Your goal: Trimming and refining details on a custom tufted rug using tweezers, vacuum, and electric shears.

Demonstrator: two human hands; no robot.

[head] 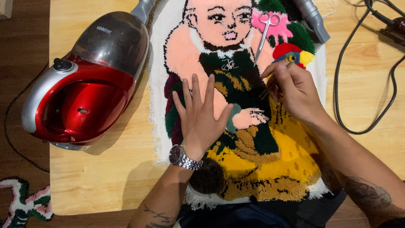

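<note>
**Steadying the tufted rug for fine work**

We press our left hand (201,120) flat, fingers spread and grasping nothing, on the multicoloured tufted pile rug (253,139) that shows a figure in peach, dark green and yellow. It lies along the middle of the pale wooden surface (97,177), and the flat palm seems meant to keep the pile from shifting. Our right hand (295,90) is closed in a pinch on a thin brown stick-like tool (276,80), held slanted like a pen so its lower end meets the dark green pile near the figure's chest; what kind of tool it is we cannot tell. A silver wristwatch (182,157) sits on the left wrist.

Small silver scissors (265,29) lie on the rug's pink patch just above the right hand, probably kept within easy reach. A red and grey canister vacuum cleaner (84,84) rests at the left, touching the rug's edge, and its grey nozzle (312,19) lies at the top right. Black cables (358,76) loop at the far right.
</note>
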